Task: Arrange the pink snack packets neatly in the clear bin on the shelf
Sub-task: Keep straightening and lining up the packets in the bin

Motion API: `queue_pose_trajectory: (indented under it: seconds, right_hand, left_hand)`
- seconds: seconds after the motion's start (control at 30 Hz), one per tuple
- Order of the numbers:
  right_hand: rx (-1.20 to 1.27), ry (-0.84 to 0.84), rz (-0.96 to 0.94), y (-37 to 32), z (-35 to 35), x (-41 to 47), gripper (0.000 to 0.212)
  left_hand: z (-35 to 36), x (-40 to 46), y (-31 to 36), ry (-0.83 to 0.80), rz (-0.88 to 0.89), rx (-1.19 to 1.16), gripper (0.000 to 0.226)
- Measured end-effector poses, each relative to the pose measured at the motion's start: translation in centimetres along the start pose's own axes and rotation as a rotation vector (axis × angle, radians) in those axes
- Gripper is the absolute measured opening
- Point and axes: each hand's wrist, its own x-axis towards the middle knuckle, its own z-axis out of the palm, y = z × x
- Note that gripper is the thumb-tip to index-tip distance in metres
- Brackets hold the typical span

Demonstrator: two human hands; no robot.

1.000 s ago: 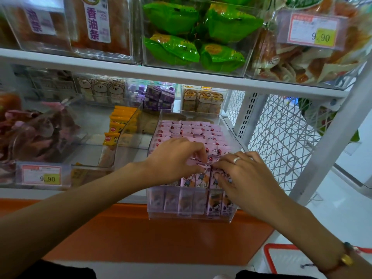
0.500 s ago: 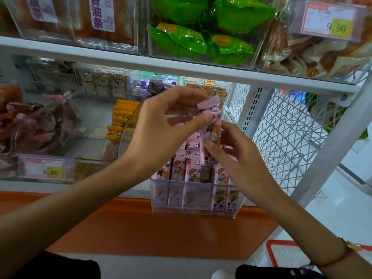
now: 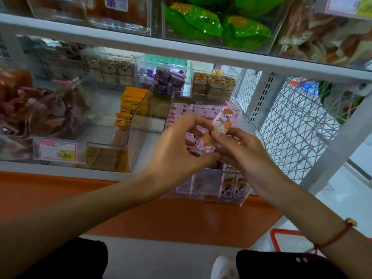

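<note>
A clear bin (image 3: 203, 192) juts out from the lower shelf, packed with rows of pink snack packets (image 3: 182, 112). Both hands hover over its front half. My right hand (image 3: 244, 158) pinches one pink packet (image 3: 226, 117) with a cartoon child on it, held tilted up to the right. My left hand (image 3: 177, 156) curls around a second pink packet (image 3: 205, 144) just below the first, thumb and fingers closed on it. The hands hide the middle rows of the bin.
A bin with yellow packets (image 3: 130, 106) stands left of the pink one, with a 9.90 price tag (image 3: 59, 151) further left. Purple boxes (image 3: 169, 79) and bear-print packs (image 3: 213, 82) sit behind. A wire mesh panel (image 3: 293, 125) closes the right side. A red basket (image 3: 289, 241) lies on the floor.
Both hands went from pressing into the front rows to lifting packets out; since half a second ago they have dropped lower over the bin, and the raised packet now tilts right.
</note>
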Motion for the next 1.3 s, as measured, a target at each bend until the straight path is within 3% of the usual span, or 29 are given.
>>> queue_pose_trajectory:
  seconds: [0.07, 0.23, 0.33, 0.47, 0.63, 0.77, 0.93, 1.07, 1.2, 1.3]
  right_hand:
    - [0.087, -0.014, -0.013, -0.3, -0.2, 0.0, 0.042]
    - [0.429, -0.093, -0.035, -1.2, -1.2, 0.0, 0.011]
    - [0.34, -0.052, -0.048, -1.1, -1.1, 0.0, 0.017]
    - [0.164, 0.133, -0.1, -0.8, -0.6, -0.1, 0.049]
    - [0.017, 0.146, -0.243, -1.0, 0.3, -0.7, 0.055]
    - [-0.013, 0.117, -0.271, -1.3, -0.1, -0.7, 0.05]
    - [0.051, 0.122, -0.057, -1.1, -0.7, -0.1, 0.029]
    - [0.082, 0.04, 0.039, -1.0, -0.9, 0.0, 0.039]
    - [0.093, 0.0, -0.002, -0.8, -1.1, 0.4, 0.035]
    - [0.102, -0.041, -0.132, -0.8, -1.1, 0.3, 0.051]
  left_hand:
    - [0.1, 0.0, 0.2, 0.056, 0.028, 0.006, 0.042]
    - [0.1, 0.0, 0.4, 0.046, 0.028, -0.002, 0.035]
    - [0.0, 0.1, -0.1, 0.012, 0.016, 0.087, 0.03]
    - [-0.5, 0.6, -0.3, 0.059, 0.075, 0.188, 0.037]
    - [-0.4, 0.6, -0.2, 0.119, 0.063, 0.099, 0.041]
    - [-1.0, 1.1, 0.0, 0.056, -0.084, -0.137, 0.036]
    - [-1.0, 1.1, 0.3, -0.073, -0.451, -0.457, 0.022]
    - [-1.0, 1.2, 0.3, -0.093, -0.546, -0.552, 0.029]
    - [-1.1, 1.2, 0.1, -0.094, -0.476, -0.469, 0.028]
    - [-1.3, 1.1, -0.1, -0.054, -0.274, -0.301, 0.045]
